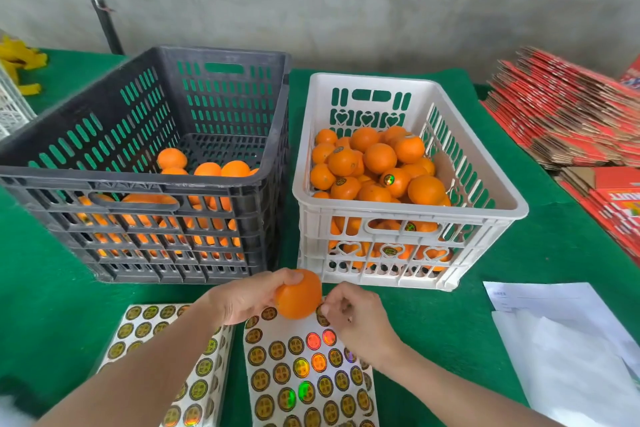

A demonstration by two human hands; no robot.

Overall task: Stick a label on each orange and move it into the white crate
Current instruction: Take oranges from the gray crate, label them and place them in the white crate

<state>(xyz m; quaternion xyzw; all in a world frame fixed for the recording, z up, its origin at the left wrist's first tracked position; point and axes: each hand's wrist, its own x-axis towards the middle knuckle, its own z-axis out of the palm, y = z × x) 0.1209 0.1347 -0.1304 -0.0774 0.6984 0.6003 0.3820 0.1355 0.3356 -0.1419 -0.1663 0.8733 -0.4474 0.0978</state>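
Note:
My left hand (247, 298) grips an orange (298, 295) just above the near end of a sheet of round gold labels (304, 374). My right hand (356, 317) is right beside the orange, its fingertips pinching a label (323, 309) at the sheet's top edge. Behind them stands the white crate (408, 218), piled with labelled oranges (377, 166). The dark grey crate (145, 191) on the left holds several more oranges (207, 168).
A second label sheet (152, 326) lies under my left forearm. White papers (568, 340) lie at the right on the green cloth (45, 288). Flattened red cartons (568, 114) are stacked at the far right. Part of another white crate (10, 104) shows at the left edge.

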